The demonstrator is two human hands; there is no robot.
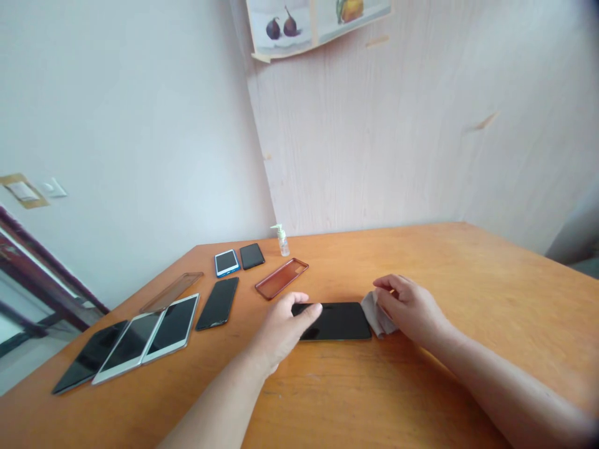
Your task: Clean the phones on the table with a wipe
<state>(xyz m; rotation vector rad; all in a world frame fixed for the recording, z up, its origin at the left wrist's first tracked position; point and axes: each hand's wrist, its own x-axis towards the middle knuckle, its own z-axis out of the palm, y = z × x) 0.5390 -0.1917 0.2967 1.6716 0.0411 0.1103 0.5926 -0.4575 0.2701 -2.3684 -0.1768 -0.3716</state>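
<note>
Near the middle of the desk (327,399), screen up: one black phone (344,321), long side across the view, its near edge at or very close to the wood. Left hand (283,327) grasps the phone's left end, thumb laid over the screen, forefinger past the far edge; the undersides of the other fingers are hidden. Right hand (405,305) is at the opposite end, fingers curled on a bunched grey cloth (378,315) — appears gripped, though the palm side is out of sight. Cloth meets the phone's right edge and does not cover the screen.

Progress, judged from layout: work on this phone looks under way, not closed out, since both hands are engaged at it. How much of it is done cannot be read; the screen is dark and too coarse to grade.

Set apart to the left: a dark phone (218,304), a row of two white phones (171,327) and a black-faced device (91,357); farther back, a blue-edged phone (227,262) beside a small dark phone (252,255). None is being touched — whether done or left, no sign. Reddish case (282,279) and brownish clear case (172,292) lie with no phone fitted; pump bottle (282,242) stands upright behind.
</note>
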